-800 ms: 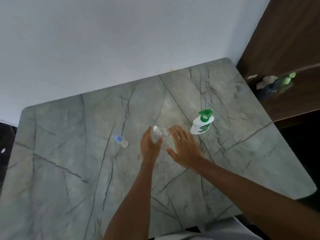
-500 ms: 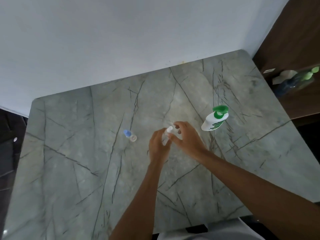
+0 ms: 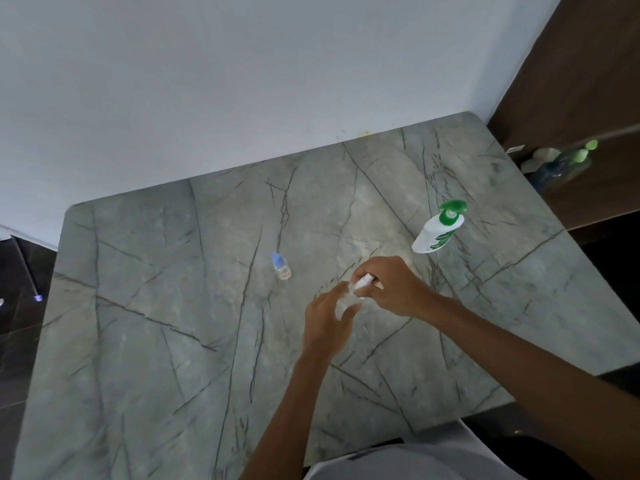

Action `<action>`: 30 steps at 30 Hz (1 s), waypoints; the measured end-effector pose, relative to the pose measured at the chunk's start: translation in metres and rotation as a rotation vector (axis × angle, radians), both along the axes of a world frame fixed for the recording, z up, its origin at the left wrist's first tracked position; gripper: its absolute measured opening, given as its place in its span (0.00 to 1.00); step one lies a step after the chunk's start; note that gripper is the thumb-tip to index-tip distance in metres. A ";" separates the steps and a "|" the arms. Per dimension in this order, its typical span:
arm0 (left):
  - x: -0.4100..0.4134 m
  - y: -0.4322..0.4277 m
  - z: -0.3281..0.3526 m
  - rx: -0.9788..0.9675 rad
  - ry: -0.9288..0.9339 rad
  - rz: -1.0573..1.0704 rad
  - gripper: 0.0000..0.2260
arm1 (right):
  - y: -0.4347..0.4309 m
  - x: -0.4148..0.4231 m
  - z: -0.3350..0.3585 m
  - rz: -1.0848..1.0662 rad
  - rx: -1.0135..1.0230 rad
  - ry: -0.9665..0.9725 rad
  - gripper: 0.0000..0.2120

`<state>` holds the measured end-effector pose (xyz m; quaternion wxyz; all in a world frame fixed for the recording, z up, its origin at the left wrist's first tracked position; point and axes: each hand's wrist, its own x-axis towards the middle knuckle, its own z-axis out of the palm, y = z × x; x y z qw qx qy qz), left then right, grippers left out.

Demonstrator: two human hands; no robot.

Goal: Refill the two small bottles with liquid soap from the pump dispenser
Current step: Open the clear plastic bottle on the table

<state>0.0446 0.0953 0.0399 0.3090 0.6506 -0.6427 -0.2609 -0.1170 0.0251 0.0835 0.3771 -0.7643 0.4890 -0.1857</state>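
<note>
Two small bottles are in play, and only one is in hand. The clear small bottle (image 3: 344, 301) is held between the hands above the middle of the counter (image 3: 173, 341), tilted with its neck toward the right. The left hand (image 3: 327, 320) grips its see-through body, fingers (image 3: 341, 292) and thumb curled round it, most likely to keep it from turning. The right hand (image 3: 393, 289) comes in from the other side and pinches the white cap (image 3: 365, 281), its fingers (image 3: 374, 266) bent over the top. One hand bracing and the other on the closure reads as unscrewing the cap, so that the neck is open for soap. Blur hides whether the cap is seated on its thread or already loose.

The blue-capped small bottle (image 3: 281, 266) stands upright on the counter to the left of the hands, apart from them, capped and untouched. The pump dispenser (image 3: 437, 232), white with a green pump head, stands beyond the right hand, near it but not touching, within easy reach once a neck is bare. By that layout the task looks to be at its opening step: no bottle is under the spout yet.

Off the counter's right edge, a dark wooden shelf (image 3: 588, 202) carries a few other containers (image 3: 568, 161), too blurred to name.
</note>
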 end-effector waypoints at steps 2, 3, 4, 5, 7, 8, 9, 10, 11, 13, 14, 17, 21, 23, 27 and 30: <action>0.005 0.004 0.002 0.002 0.025 -0.036 0.20 | 0.003 0.002 0.004 0.112 -0.009 0.009 0.11; 0.007 0.006 0.004 0.002 0.037 -0.036 0.20 | 0.004 0.002 0.008 0.144 0.000 0.014 0.13; 0.008 0.007 0.005 0.002 0.050 -0.027 0.19 | 0.004 0.002 0.013 0.148 0.029 0.021 0.17; 0.009 0.008 0.007 -0.001 0.058 -0.016 0.19 | 0.005 0.002 0.018 0.129 0.072 0.017 0.22; 0.011 0.010 0.008 -0.020 0.061 -0.007 0.19 | 0.006 0.000 0.027 0.058 0.135 0.009 0.29; 0.012 0.011 0.008 -0.033 0.063 -0.012 0.19 | 0.006 0.001 0.029 0.031 0.129 0.041 0.27; 0.013 0.011 0.009 -0.046 0.063 -0.019 0.20 | 0.007 0.002 0.031 0.023 0.093 0.093 0.23; 0.013 0.012 0.010 -0.051 0.065 -0.025 0.20 | 0.007 0.003 0.031 0.027 0.047 0.142 0.20; 0.014 0.012 0.010 -0.047 0.065 -0.027 0.20 | 0.008 0.004 0.032 0.028 0.012 0.164 0.17; 0.015 0.014 0.010 -0.036 0.060 -0.028 0.20 | 0.009 0.004 0.032 0.054 0.003 0.133 0.10; 0.015 0.015 0.009 -0.037 0.061 -0.029 0.20 | 0.009 0.004 0.031 0.093 0.013 0.116 0.11; 0.015 0.019 0.008 -0.027 0.059 -0.030 0.20 | 0.012 0.005 0.035 0.126 0.109 0.060 0.21; 0.015 0.023 0.010 -0.029 0.058 -0.033 0.20 | 0.013 0.007 0.039 0.023 0.106 0.129 0.23; 0.015 0.025 0.012 -0.027 0.060 -0.028 0.20 | 0.014 0.008 0.038 0.029 0.044 0.174 0.18; 0.013 0.028 0.013 -0.016 0.073 -0.006 0.20 | 0.017 0.008 0.037 0.102 0.072 0.113 0.14; 0.012 0.028 0.013 -0.009 0.065 0.006 0.21 | 0.018 0.008 0.042 0.089 0.137 0.070 0.26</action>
